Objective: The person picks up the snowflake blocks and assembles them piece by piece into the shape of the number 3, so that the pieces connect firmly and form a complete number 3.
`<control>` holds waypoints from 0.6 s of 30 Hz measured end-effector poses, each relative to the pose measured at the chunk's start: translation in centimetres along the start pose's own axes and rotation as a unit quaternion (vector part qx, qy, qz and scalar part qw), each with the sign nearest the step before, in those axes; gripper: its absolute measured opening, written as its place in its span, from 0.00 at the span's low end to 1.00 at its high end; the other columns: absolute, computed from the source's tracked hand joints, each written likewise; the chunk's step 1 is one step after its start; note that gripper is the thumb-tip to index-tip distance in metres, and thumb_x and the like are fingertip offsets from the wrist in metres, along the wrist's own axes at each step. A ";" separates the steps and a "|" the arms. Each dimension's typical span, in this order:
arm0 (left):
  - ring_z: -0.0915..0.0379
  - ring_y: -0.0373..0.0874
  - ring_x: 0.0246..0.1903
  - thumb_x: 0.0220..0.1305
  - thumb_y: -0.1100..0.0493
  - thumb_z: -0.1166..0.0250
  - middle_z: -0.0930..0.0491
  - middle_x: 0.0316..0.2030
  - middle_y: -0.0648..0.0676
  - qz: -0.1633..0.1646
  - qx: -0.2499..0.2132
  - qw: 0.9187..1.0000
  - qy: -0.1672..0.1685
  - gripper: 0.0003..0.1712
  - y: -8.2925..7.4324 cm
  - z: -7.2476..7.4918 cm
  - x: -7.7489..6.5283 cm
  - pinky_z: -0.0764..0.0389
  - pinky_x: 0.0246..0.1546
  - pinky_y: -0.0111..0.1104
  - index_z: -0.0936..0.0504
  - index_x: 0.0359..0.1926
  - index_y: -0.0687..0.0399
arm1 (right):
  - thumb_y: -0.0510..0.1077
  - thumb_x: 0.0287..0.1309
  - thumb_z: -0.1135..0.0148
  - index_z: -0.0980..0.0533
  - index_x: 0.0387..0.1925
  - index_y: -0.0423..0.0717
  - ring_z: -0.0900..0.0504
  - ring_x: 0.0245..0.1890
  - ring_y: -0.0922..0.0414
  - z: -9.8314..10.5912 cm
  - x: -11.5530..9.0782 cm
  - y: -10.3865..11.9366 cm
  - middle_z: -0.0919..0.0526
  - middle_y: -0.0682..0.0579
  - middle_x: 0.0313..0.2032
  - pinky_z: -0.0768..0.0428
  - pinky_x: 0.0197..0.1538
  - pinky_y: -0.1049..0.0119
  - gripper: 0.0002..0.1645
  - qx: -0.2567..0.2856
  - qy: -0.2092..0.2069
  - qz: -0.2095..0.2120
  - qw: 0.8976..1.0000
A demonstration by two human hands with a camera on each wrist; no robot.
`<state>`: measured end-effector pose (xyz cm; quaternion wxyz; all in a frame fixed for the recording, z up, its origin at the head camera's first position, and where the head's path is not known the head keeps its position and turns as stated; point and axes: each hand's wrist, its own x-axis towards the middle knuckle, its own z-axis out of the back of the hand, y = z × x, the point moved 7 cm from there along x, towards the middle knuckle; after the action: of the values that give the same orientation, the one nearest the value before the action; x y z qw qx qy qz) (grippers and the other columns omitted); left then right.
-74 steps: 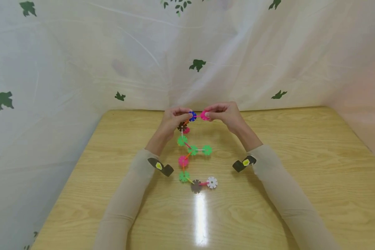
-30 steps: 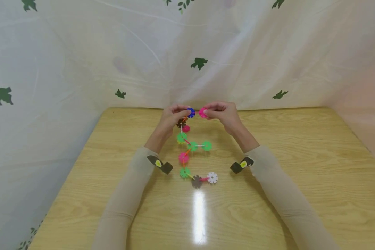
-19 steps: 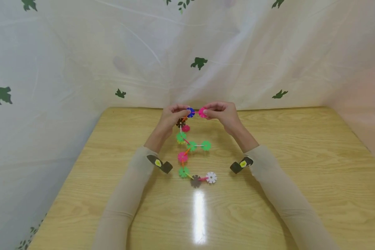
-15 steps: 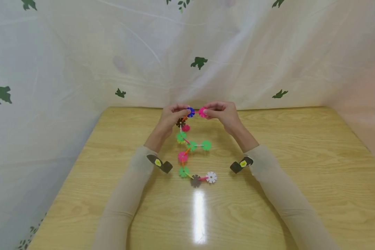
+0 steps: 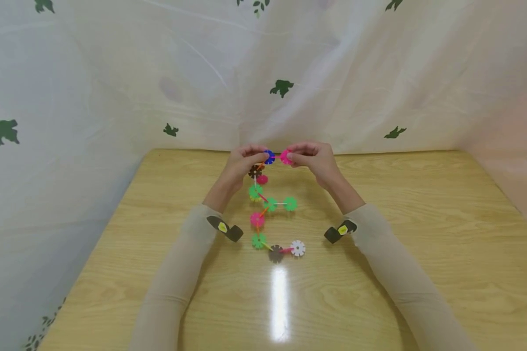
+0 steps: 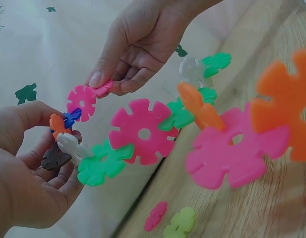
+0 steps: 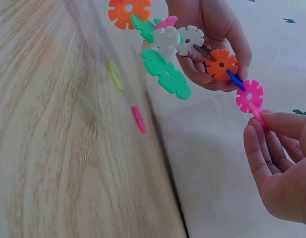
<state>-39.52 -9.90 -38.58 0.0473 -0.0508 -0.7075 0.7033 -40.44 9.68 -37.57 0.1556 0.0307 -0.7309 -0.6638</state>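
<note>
My left hand (image 5: 238, 168) pinches a blue notched snowflake disc (image 5: 270, 156) between thumb and fingers. Opposite it, my right hand (image 5: 317, 162) pinches a pink disc (image 5: 285, 156) at the upper end of the same linked chain. Between these two, another pink disc (image 6: 81, 103) joins them in the left wrist view. Below the left hand, the chain runs through a dark brown disc (image 5: 255, 171), several green discs (image 5: 290, 204) on a side branch and along the line, and a pink disc (image 5: 257, 220). It ends in a white disc (image 5: 297, 248). The wrist views show the chain held above the table.
A loose pink disc (image 7: 138, 119) and a loose yellow disc (image 7: 114, 75) lie on the wooden table (image 5: 377, 273) beneath the chain. A pale cloth (image 5: 202, 73) with green printed shapes hangs behind the table's far edge and along its sides.
Both hands keep their pinch on the chain throughout. The head view has shifted slightly, so the chain and table edge appear a little higher than in the oldest frame.
</note>
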 end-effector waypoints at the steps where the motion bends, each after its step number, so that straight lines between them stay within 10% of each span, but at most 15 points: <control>1: 0.22 0.39 0.37 0.67 0.62 0.32 0.17 0.34 0.45 0.001 0.001 1.000 0.002 0.04 0.0 -0.1 0.0 0.19 0.42 0.26 0.15 0.42 0.54 | 0.32 0.61 0.31 0.21 0.47 0.23 0.13 0.29 0.61 0.0 0.0 -0.1 0.11 0.56 0.30 0.12 0.38 0.70 0.16 -0.003 0.001 -0.001 1.000; 18: 0.22 0.40 0.41 0.67 0.57 0.31 0.17 0.36 0.44 0.008 0.032 0.999 0.034 0.06 0.3 -0.3 0.1 0.21 0.49 0.32 0.15 0.43 0.52 | 0.31 0.61 0.32 0.14 0.39 0.39 0.12 0.30 0.60 -0.3 -0.1 -0.1 0.10 0.55 0.32 0.12 0.38 0.67 0.06 -0.002 0.022 0.000 1.000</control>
<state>-39.58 -9.59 -38.85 0.0668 -0.0789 -0.6821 0.7239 -40.31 9.35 -37.67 0.1717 0.0448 -0.7258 -0.6646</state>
